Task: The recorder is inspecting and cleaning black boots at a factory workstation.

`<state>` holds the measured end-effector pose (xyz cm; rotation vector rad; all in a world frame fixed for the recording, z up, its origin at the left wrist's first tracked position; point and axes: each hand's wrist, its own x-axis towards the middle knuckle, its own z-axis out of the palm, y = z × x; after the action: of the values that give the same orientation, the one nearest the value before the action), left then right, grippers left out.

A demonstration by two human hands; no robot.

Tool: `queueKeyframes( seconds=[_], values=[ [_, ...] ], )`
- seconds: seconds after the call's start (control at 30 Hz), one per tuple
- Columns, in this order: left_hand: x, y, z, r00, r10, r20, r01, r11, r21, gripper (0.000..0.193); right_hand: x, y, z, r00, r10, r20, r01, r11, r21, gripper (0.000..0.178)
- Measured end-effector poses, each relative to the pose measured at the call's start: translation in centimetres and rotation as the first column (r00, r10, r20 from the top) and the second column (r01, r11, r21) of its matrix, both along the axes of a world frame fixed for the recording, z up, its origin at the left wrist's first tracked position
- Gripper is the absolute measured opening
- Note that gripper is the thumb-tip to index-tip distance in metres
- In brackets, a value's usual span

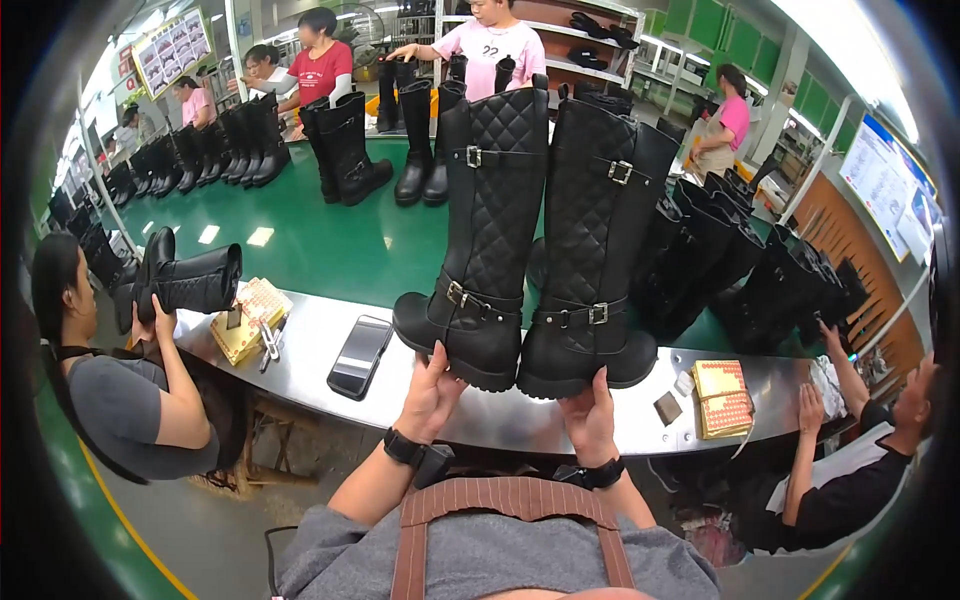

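Observation:
Two tall black boots with quilted shafts and silver buckles, a left boot (492,225) and a right boot (592,235), stand upright side by side in front of me, toes pointing apart. My left hand (430,395) grips the left boot low at its sole, thumb up against the side. Around the sole of the right boot, my right hand (588,420) is closed in the same way, thumb against the heel. The fingers under both soles are partly hidden. I wear dark bands on both wrists.
A steel ledge (450,405) edges the green table (300,235). On it lie a phone (360,357), yellow pads (245,320) and a yellow bundle (722,398). Boots crowd the right (700,255) and far left (235,145). Co-workers sit on both sides; one at left holds a boot (195,277).

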<state>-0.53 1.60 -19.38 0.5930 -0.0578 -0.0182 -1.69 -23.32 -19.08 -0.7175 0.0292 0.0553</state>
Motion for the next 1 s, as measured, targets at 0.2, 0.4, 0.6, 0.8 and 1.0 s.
queueKeyframes(
  seconds=[0.2, 0.4, 0.6, 0.8, 1.0],
  values=[
    [-0.2, 0.0, -0.6, 0.998, 0.059, -0.012, -0.058, 0.998, 0.037, 0.063, -0.4, 0.1, -0.8, 0.999, -0.054, -0.002, 0.053, 0.998, -0.044, 0.05],
    [-0.2, 0.5, -1.5, 0.999, -0.039, 0.005, 0.038, 0.998, 0.049, 0.065, 0.3, -1.3, -2.3, 0.997, 0.069, 0.043, -0.071, 0.997, 0.044, 0.056],
    [1.5, 0.7, -4.1, 0.873, -0.487, -0.023, 0.477, 0.864, -0.162, 0.062, 2.3, -2.4, -2.0, 0.987, -0.077, -0.142, -0.015, 0.831, -0.556, 0.064],
    [3.0, -2.5, -5.6, 0.888, -0.299, -0.349, 0.289, 0.954, -0.083, 0.064, 1.7, -1.7, -0.8, 0.93, 0.166, 0.327, 0.22, 0.462, -0.859, 0.049],
    [3.8, -2.3, -7.0, 0.932, -0.268, -0.244, 0.29, 0.955, 0.061, 0.06, 0.8, -4.0, -1.5, 0.942, 0.194, 0.272, 0.235, 0.195, -0.952, 0.043]
  ],
)
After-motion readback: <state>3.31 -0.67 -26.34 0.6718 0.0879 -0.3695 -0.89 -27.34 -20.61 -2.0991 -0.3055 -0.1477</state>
